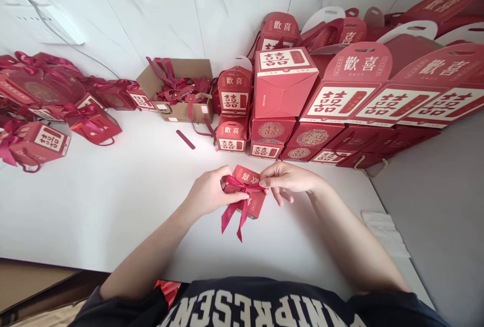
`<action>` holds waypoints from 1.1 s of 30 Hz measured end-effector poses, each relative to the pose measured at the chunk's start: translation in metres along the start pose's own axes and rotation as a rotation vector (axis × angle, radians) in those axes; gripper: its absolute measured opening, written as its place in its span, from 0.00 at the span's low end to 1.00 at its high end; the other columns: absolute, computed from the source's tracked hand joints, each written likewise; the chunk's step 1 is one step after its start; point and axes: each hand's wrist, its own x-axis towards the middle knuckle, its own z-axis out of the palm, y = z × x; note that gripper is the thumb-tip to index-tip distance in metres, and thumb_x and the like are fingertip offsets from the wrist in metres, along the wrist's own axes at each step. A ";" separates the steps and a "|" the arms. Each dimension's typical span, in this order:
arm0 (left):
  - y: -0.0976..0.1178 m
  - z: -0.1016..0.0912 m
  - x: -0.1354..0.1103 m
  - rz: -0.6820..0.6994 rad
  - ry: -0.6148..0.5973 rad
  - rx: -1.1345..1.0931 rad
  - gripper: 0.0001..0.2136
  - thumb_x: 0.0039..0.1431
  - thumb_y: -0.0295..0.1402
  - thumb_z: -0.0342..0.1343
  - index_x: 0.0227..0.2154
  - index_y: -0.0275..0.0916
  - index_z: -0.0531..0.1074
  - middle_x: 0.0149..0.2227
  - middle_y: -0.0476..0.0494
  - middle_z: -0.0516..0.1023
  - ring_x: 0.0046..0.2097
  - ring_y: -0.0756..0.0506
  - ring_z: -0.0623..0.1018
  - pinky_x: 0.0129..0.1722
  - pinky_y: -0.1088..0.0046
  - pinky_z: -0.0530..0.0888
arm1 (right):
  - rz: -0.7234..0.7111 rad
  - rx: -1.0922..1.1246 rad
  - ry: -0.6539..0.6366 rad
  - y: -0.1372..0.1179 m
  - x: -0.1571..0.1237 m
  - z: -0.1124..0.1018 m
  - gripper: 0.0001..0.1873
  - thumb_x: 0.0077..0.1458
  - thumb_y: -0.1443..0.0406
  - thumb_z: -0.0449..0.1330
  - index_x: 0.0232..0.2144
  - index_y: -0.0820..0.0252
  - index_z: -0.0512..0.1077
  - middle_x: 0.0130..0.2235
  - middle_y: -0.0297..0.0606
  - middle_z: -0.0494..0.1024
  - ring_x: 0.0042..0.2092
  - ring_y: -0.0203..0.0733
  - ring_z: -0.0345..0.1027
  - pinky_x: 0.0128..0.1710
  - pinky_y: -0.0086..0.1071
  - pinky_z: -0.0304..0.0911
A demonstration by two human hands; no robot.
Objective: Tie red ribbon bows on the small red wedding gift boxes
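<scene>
A small red gift box (252, 200) with white Chinese characters on top sits on the white table (113, 206), straight in front of me. A dark red ribbon (237, 212) is tied over it, and its tails hang down toward me. My left hand (210, 192) is closed, pinching the left loop of the bow. My right hand (289, 179) pinches the right loop between thumb and forefinger, its other fingers loosely curled.
Stacks of larger red boxes (283, 82) with handles line the wall at the right. A brown cardboard box (181, 92) holds loose ribbons. Finished ribboned boxes (41, 143) lie at the far left. A loose ribbon strip (185, 139) lies on the table. White paper (383, 228) hangs over the right edge.
</scene>
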 end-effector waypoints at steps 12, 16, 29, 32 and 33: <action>-0.002 -0.026 -0.004 0.061 0.157 -0.208 0.17 0.57 0.45 0.55 0.46 0.44 0.64 0.28 0.53 0.65 0.28 0.51 0.68 0.33 0.74 0.67 | 0.026 -0.186 0.222 -0.026 -0.059 -0.015 0.29 0.63 0.51 0.51 0.60 0.60 0.60 0.33 0.41 0.82 0.20 0.34 0.70 0.27 0.29 0.65; 0.010 -0.014 -0.026 -0.038 0.246 0.058 0.30 0.54 0.50 0.56 0.57 0.47 0.58 0.46 0.44 0.73 0.44 0.42 0.75 0.44 0.65 0.70 | 0.109 -0.338 0.222 -0.023 -0.051 -0.011 0.24 0.64 0.57 0.49 0.59 0.59 0.61 0.32 0.39 0.82 0.22 0.35 0.72 0.31 0.30 0.65; 0.011 0.052 -0.077 -0.052 0.339 0.070 0.51 0.48 0.42 0.64 0.67 0.48 0.35 0.64 0.34 0.57 0.63 0.30 0.62 0.60 0.45 0.61 | 0.018 -0.509 0.124 -0.020 -0.048 -0.003 0.21 0.63 0.56 0.49 0.52 0.58 0.69 0.36 0.41 0.80 0.36 0.42 0.74 0.35 0.30 0.64; 0.000 0.053 -0.076 -0.075 0.279 -0.087 0.48 0.50 0.41 0.63 0.67 0.48 0.37 0.65 0.35 0.57 0.64 0.34 0.62 0.58 0.53 0.66 | 0.009 -0.546 0.130 -0.016 -0.046 -0.003 0.21 0.63 0.55 0.50 0.52 0.58 0.69 0.39 0.43 0.80 0.39 0.44 0.74 0.37 0.31 0.64; -0.005 0.050 -0.075 -0.082 0.277 -0.118 0.47 0.49 0.41 0.63 0.66 0.47 0.39 0.65 0.35 0.57 0.63 0.34 0.63 0.59 0.53 0.66 | 0.006 -0.554 0.129 -0.015 -0.045 -0.003 0.22 0.63 0.54 0.50 0.52 0.58 0.69 0.40 0.43 0.80 0.39 0.44 0.74 0.37 0.32 0.64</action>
